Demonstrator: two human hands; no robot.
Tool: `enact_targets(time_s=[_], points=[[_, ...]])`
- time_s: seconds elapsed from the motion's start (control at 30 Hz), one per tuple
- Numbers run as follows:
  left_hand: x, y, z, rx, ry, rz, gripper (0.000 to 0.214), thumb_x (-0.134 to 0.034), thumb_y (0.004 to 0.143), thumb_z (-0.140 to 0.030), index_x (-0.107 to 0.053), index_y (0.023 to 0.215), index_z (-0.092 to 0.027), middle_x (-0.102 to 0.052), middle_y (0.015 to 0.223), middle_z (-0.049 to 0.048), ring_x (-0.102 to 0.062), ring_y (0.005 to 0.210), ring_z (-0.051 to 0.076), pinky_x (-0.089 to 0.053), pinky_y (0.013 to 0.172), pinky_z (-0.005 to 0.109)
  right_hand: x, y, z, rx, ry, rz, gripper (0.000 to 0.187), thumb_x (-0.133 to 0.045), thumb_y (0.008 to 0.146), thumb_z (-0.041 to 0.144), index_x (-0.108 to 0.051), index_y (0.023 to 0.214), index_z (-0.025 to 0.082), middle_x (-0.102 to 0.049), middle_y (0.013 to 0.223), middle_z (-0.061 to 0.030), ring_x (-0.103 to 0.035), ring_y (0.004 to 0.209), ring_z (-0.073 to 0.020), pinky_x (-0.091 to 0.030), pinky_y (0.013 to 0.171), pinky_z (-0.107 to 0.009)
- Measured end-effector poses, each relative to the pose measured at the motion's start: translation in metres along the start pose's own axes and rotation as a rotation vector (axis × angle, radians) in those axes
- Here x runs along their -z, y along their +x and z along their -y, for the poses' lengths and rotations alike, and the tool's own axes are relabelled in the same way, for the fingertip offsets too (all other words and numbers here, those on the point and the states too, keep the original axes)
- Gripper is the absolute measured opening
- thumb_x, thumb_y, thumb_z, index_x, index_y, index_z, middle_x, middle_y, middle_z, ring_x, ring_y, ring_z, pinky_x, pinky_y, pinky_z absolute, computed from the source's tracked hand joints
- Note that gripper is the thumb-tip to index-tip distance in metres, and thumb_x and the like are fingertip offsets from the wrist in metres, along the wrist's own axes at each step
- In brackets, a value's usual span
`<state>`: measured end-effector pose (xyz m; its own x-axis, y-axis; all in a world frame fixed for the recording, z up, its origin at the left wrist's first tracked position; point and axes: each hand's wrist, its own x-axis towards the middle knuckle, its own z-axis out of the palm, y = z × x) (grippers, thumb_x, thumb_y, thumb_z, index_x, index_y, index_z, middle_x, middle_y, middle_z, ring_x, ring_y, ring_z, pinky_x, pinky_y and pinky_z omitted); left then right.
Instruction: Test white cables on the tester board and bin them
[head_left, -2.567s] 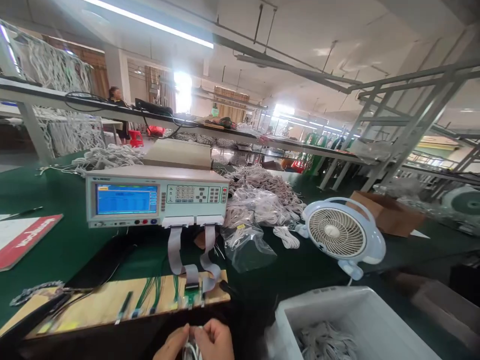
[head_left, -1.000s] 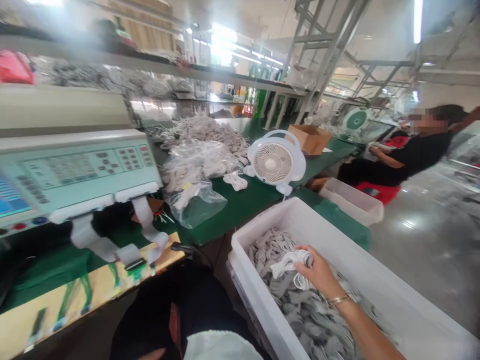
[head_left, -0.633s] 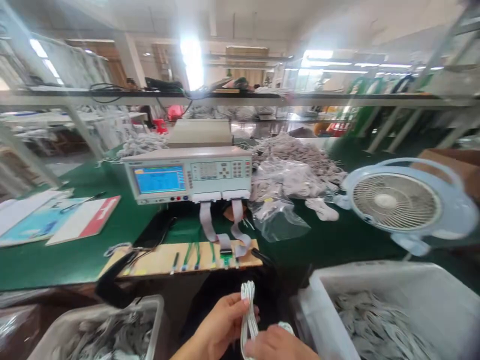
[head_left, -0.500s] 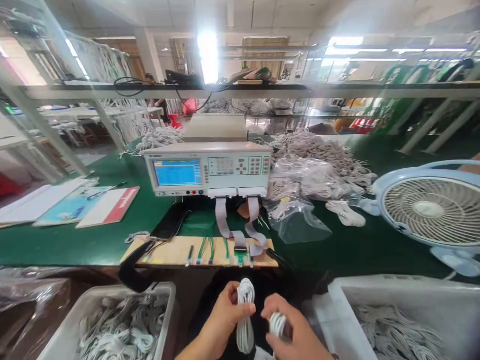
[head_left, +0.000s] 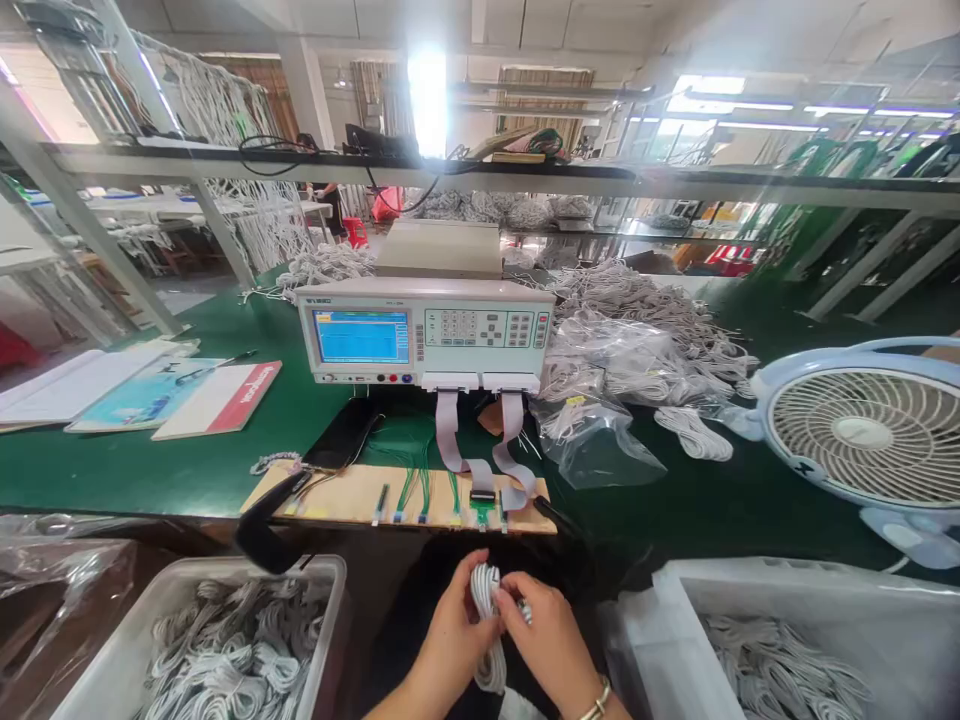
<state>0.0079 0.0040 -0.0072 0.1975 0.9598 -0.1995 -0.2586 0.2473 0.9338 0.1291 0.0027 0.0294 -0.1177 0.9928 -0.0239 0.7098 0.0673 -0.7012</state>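
Fingers of the left hand are curled shut around a coiled white cable bundle at the bottom centre of the frame, and the same bundle is pinched by the right hand from the other side. Above the hands, a wooden test board and a cable tester are seen. Cable-filled bins are set at lower left and lower right.

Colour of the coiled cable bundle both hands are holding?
White; the coiled cable bundle shows clearly in the head view.
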Motion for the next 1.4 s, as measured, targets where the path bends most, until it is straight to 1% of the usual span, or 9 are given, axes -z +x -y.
enact_targets(time_s=[0.1,0.27,0.43,0.63,0.73,0.93,1.07,1.23,1.4], points=[[-0.007,-0.002,-0.003,-0.024,-0.113,-0.002,0.058,-0.059,0.056,-0.008,-0.039,0.109,-0.019,-0.053,0.100,0.0069,-0.052,0.090,0.018,-0.040,0.082,0.029,-0.005,0.000,-0.009,-0.021,0.034,-0.034,0.016,-0.042,0.076,0.027,-0.056,0.073,0.021,-0.062,0.067,-0.0017,-0.057,0.063,-0.0165,-0.037,0.058,-0.024],[-0.018,-0.010,-0.017,-0.050,-0.009,-0.065,0.054,-0.062,0.055,-0.009,-0.046,0.105,-0.021,-0.050,0.081,0.0007,-0.050,0.075,0.013,-0.041,0.068,0.023,0.003,0.018,-0.019,-0.185,0.620,-0.022,0.023,-0.047,0.074,0.037,-0.056,0.070,0.016,-0.060,0.060,-0.0018,-0.056,0.056,-0.0157,-0.042,0.052,-0.023],[-0.010,-0.013,-0.038,0.032,-0.015,0.338,0.049,-0.064,0.063,-0.025,-0.046,0.109,-0.020,-0.043,0.069,-0.0021,-0.039,0.062,0.008,-0.033,0.059,0.019,0.022,0.033,-0.017,-0.196,0.650,0.010,0.028,-0.055,0.069,0.039,-0.062,0.072,0.012,-0.063,0.060,-0.0024,-0.056,0.055,-0.0152,-0.041,0.050,-0.023],[0.011,-0.001,-0.056,0.059,0.127,0.493,0.044,-0.050,0.073,-0.039,-0.046,0.112,-0.021,-0.050,0.074,0.0024,-0.044,0.064,0.011,-0.035,0.061,0.023,0.026,0.036,-0.006,-0.178,0.596,0.058,0.025,-0.057,0.068,0.036,-0.064,0.064,0.012,-0.062,0.057,-0.0023,-0.054,0.056,-0.0153,-0.041,0.052,-0.024],[0.014,0.006,-0.056,0.058,0.106,0.422,0.039,-0.056,0.068,-0.040,-0.055,0.100,-0.018,-0.054,0.073,0.0030,-0.048,0.065,0.013,-0.037,0.062,0.024,0.025,0.038,-0.001,-0.203,0.646,0.042,0.026,-0.059,0.065,0.037,-0.064,0.063,0.011,-0.059,0.053,-0.0012,-0.052,0.052,-0.0139,-0.039,0.048,-0.023],[0.010,0.016,-0.044,0.111,-0.136,0.100,0.028,-0.068,0.057,-0.032,-0.056,0.074,-0.014,-0.050,0.054,-0.0022,-0.041,0.045,0.006,-0.032,0.043,0.017,0.014,0.042,-0.002,-0.350,0.895,0.013,0.027,-0.065,0.061,0.038,-0.063,0.062,0.011,-0.057,0.046,0.0008,-0.047,0.042,-0.0105,-0.036,0.042,-0.022],[0.009,0.018,-0.039,0.192,-0.280,-0.048,0.026,-0.068,0.059,-0.029,-0.055,0.073,-0.012,-0.051,0.053,-0.0022,-0.043,0.045,0.004,-0.034,0.045,0.015,0.015,0.039,-0.003,-0.279,0.856,0.036,0.030,-0.063,0.062,0.039,-0.066,0.073,0.011,-0.063,0.056,-0.0025,-0.056,0.054,-0.0161,-0.043,0.052,-0.025],[0.006,0.020,-0.040,0.323,-0.402,-0.079,0.028,-0.069,0.058,-0.032,-0.055,0.069,-0.010,-0.049,0.050,-0.0028,-0.041,0.041,0.001,-0.035,0.044,0.012,0.026,0.032,-0.007,-0.162,0.694,0.161,0.033,-0.060,0.067,0.035,-0.062,0.090,0.012,-0.068,0.071,-0.0065,-0.060,0.064,-0.0179,-0.045,0.057,-0.026],[0.000,0.026,-0.042,0.359,-0.375,-0.116,0.026,-0.067,0.058,-0.032,-0.052,0.062,-0.011,-0.050,0.048,-0.0027,-0.040,0.038,0.001,-0.035,0.043,0.012,0.034,0.029,-0.004,-0.060,0.614,0.165,0.032,-0.059,0.068,0.038,-0.064,0.087,0.013,-0.068,0.075,-0.0073,-0.060,0.070,-0.0196,-0.046,0.065,-0.028]])
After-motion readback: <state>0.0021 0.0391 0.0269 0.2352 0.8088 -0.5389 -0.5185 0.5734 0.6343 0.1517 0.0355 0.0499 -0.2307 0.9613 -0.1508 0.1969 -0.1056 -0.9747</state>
